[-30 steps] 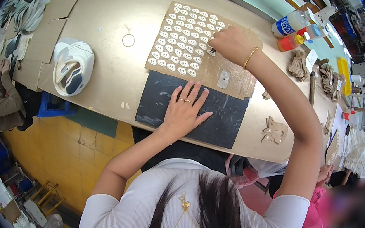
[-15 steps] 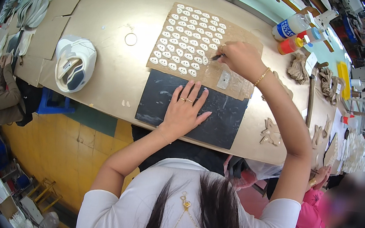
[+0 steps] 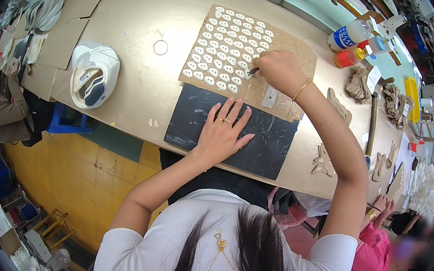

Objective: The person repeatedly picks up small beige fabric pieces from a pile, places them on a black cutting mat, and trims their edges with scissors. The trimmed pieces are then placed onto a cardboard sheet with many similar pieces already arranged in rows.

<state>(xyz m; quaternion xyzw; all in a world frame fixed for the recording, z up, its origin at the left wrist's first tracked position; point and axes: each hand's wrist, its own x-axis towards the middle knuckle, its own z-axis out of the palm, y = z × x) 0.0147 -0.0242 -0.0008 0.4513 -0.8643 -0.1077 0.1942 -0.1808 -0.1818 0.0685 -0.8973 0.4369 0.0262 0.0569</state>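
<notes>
Rows of small white rounded pieces (image 3: pixel 231 60) lie on a brown cardboard sheet (image 3: pixel 292 50). My right hand (image 3: pixel 279 70) is closed around a thin dark pen-like tool (image 3: pixel 253 71); its exact kind is too small to tell. The tool's tip is at a white piece on the right edge of the rows. My left hand (image 3: pixel 221 133) lies flat with fingers spread on a black board (image 3: pixel 259 141), just below the sheet. A small clear plastic piece (image 3: pixel 270 97) rests on the sheet near my right wrist.
A white shoe upper (image 3: pixel 94 75) stands at the left. Bottles (image 3: pixel 350 35) and bundled tan pieces (image 3: pixel 359 83) sit at the far right, near a hammer-like tool (image 3: pixel 373 122). Flat tan cut-outs (image 3: pixel 324 160) lie right of the board. Other people work at both sides.
My right hand has moved slightly left over the sheet, bringing the dark tool's tip to the white piece at the rows' edge. The left hand stays flat on the board.
</notes>
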